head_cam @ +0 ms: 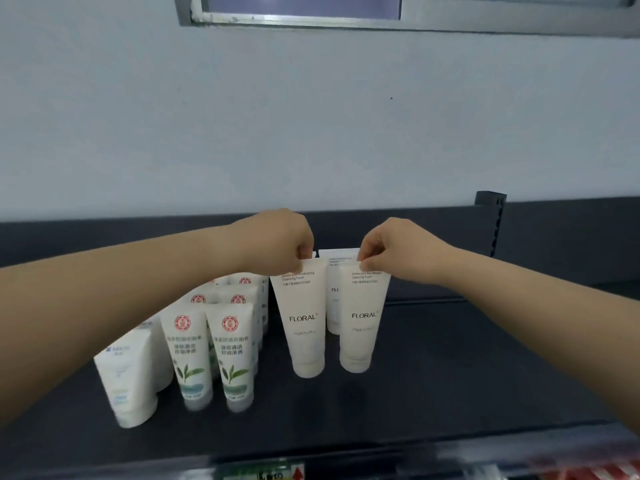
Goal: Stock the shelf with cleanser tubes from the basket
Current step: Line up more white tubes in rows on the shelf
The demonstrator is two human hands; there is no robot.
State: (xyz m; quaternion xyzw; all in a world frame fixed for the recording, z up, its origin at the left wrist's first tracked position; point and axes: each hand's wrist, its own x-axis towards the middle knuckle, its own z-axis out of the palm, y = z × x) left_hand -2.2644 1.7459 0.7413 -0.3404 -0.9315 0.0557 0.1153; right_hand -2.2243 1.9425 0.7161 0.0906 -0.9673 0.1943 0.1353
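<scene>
Two white FLORAL cleanser tubes stand cap-down on the dark shelf (450, 375). My left hand (280, 242) pinches the top crimp of the left tube (303, 320). My right hand (391, 251) pinches the top of the right tube (362, 320). A third FLORAL tube (334, 296) stands behind them, mostly hidden. The basket is out of view.
Several white tubes with green leaf prints (214, 351) stand in rows to the left, and plain white tubes (126, 372) at the far left. The shelf's dark back panel (554, 237) rises behind. A lower shelf edge with labels (277, 474) runs along the bottom.
</scene>
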